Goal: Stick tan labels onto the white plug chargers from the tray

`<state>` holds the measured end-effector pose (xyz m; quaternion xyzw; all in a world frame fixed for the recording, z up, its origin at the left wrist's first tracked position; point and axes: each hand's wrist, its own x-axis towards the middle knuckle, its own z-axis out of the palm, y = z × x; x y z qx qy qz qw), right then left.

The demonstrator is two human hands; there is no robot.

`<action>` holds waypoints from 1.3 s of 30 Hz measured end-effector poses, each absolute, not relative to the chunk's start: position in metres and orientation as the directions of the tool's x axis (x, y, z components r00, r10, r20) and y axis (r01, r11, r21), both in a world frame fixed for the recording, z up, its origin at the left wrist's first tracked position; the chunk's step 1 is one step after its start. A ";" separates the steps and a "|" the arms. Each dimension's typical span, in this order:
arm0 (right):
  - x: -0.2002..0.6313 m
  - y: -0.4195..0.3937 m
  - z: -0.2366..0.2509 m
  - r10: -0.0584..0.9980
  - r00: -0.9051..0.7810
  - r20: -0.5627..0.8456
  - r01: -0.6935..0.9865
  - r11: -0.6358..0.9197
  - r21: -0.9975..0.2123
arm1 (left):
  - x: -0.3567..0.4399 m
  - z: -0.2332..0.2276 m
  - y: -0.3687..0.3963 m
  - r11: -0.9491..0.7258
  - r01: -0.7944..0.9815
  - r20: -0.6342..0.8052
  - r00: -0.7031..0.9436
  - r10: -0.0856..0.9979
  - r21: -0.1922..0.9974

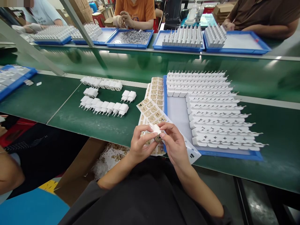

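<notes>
Between my two hands is a white plug charger, its port face turned toward me with a tan sticker on it. My left hand pinches it from the left, and my right hand has thumb and fingertips closed on its right side. Under the hands lies a sheet of tan stickers, slanting across a stack of similar sheets. To the right, a blue tray bears many rows of white chargers, pins pointing up. Left of my hands, loose chargers lie on the green table.
Beyond a green conveyor belt, co-workers sit behind blue trays of chargers and a tray of metal pieces. Another blue tray stands at far left. Below the table edge is a cardboard box with scraps. A person's arm shows at left.
</notes>
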<state>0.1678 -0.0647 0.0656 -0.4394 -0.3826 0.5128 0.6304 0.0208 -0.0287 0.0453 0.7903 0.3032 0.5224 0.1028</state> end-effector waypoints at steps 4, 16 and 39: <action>0.167 -0.065 0.066 0.985 0.170 0.019 -0.357 0.080 -0.931 | 0.020 0.046 -0.028 -0.799 0.355 0.766 0.269 0.585 0.486; 0.182 -0.064 0.070 0.986 0.095 0.138 -0.090 0.146 -0.985 | 0.014 0.045 -0.029 -0.694 0.240 0.644 0.259 0.720 0.679; 0.196 -0.079 0.068 0.940 0.062 0.336 0.363 0.293 -0.885 | -0.031 0.018 0.086 -0.245 0.918 0.407 0.104 0.907 0.311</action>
